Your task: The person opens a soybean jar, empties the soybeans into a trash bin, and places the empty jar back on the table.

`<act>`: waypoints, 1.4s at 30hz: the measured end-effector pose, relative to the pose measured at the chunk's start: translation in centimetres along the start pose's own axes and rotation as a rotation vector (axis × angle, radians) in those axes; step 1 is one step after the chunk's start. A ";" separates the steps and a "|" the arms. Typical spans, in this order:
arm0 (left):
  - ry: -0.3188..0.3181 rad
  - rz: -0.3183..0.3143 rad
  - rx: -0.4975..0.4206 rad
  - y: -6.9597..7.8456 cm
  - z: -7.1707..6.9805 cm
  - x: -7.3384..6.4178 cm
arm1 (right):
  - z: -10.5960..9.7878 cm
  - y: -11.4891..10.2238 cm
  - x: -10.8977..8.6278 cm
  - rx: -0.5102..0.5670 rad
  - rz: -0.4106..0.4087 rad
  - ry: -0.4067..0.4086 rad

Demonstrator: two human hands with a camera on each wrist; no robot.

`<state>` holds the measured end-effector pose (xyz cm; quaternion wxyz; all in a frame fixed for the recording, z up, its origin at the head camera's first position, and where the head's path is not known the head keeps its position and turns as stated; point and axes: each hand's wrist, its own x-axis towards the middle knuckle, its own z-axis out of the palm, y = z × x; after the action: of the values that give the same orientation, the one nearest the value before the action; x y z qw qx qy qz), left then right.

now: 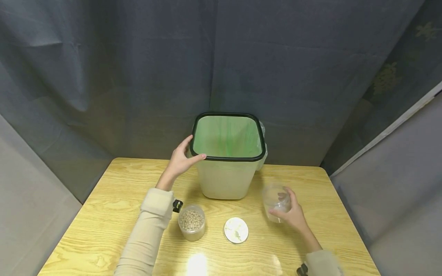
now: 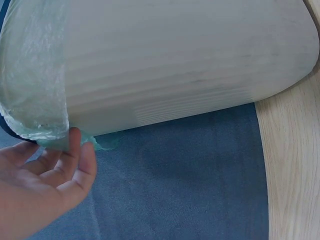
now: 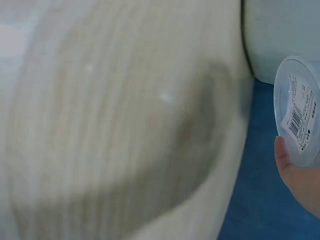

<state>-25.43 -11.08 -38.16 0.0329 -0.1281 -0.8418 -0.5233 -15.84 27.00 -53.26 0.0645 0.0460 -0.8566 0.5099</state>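
Observation:
A pale trash bin (image 1: 225,180) with a black rim and a green bag liner (image 1: 226,134) stands upright at the back of the table. My left hand (image 1: 180,159) grips its front-left corner, thumb over the rim and fingers along the side. In the left wrist view, the fingertips (image 2: 75,136) lie against the liner's folded-over edge (image 2: 37,80). Right of the bin, my right hand (image 1: 291,212) holds a clear plastic jar (image 1: 271,197) with thumb and fingers around it. The right wrist view shows a barcode label (image 3: 300,115) on that jar.
A clear jar of round beige beans (image 1: 192,221) stands front left, near my left sleeve. Beside it lies a round white lid (image 1: 236,230). The wooden table (image 1: 114,214) ends close behind the bin, at a dark curtain (image 1: 155,96).

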 end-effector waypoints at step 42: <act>-0.006 -0.007 -0.005 0.1 0.1 -0.1 | 1.3 4.4 -3.8 -0.027 0.062 -0.118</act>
<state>-25.31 -10.95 -38.11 0.0281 -0.1267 -0.8410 -0.5252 -12.82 27.98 -58.30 -0.0016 0.0487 -0.8666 0.4967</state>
